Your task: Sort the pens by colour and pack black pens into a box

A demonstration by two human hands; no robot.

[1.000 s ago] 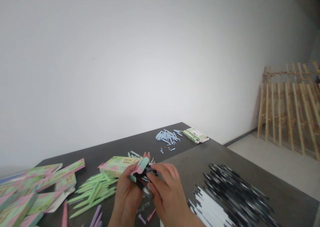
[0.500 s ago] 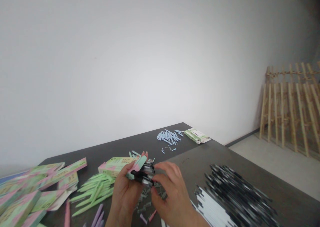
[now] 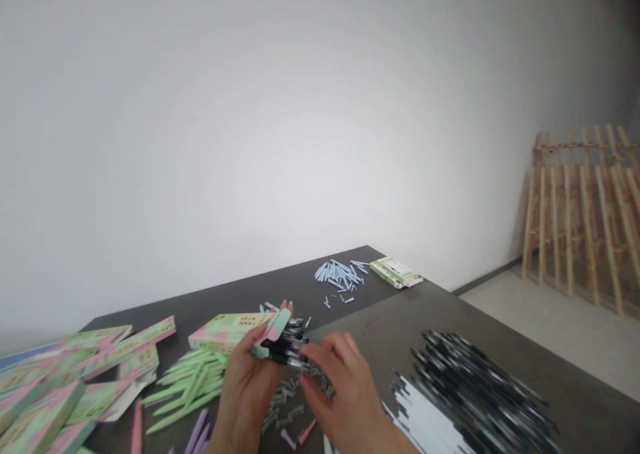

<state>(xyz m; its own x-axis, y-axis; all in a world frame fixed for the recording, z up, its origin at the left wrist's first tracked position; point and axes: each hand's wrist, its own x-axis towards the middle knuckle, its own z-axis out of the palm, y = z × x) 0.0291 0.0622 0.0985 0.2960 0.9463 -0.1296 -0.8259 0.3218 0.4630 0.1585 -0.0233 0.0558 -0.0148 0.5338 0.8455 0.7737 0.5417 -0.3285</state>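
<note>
My left hand (image 3: 257,374) is wrapped round a green, pink and yellow pen box (image 3: 227,329), tilted with its flap end facing right. Out of that end stick several black pens (image 3: 290,342) with clear tips. My right hand (image 3: 345,381) is at the tips, thumb and forefinger touching the lowest pens; whether they pinch one is hard to make out. Beneath both hands lie small clear pieces (image 3: 287,397) scattered on the dark table. Close to my left wrist is a heap of light green pen barrels (image 3: 193,381).
Flat printed boxes (image 3: 55,387) overlap at the left. A pile of black pens (image 3: 480,387) and white sticks (image 3: 425,417) lie at the right. Further back are light blue pieces (image 3: 337,274) and a green-white box (image 3: 395,271). Bamboo racks (image 3: 585,221) lean beyond the table.
The pens now stick out less from the box, and the box has shifted slightly left. My right fingers have stayed at the pen tips.
</note>
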